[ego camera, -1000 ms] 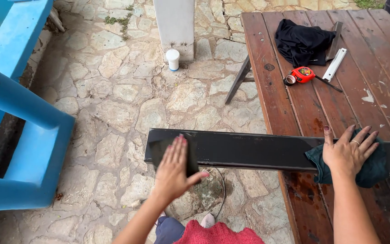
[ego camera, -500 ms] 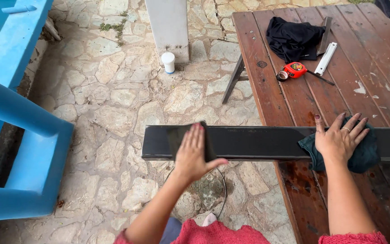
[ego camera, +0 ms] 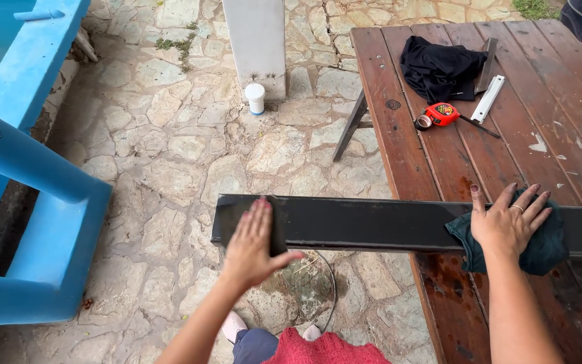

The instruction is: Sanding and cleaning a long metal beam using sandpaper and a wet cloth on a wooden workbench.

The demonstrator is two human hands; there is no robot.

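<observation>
Fingers of the left hand [ego camera: 254,246] lie flat and spread on a dark pad [ego camera: 276,226], pressing it against the black beam [ego camera: 378,224] near its overhanging end. Right hand [ego camera: 506,226], splayed open, presses a dark green cloth [ego camera: 547,248] onto the beam where it rests across the wooden table [ego camera: 439,168]

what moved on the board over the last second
The left hand slid right along the black board, away from its free end. Nothing was grasped or released. The right hand stays pressed on the cloth; the board stays across the table edge.
</observation>
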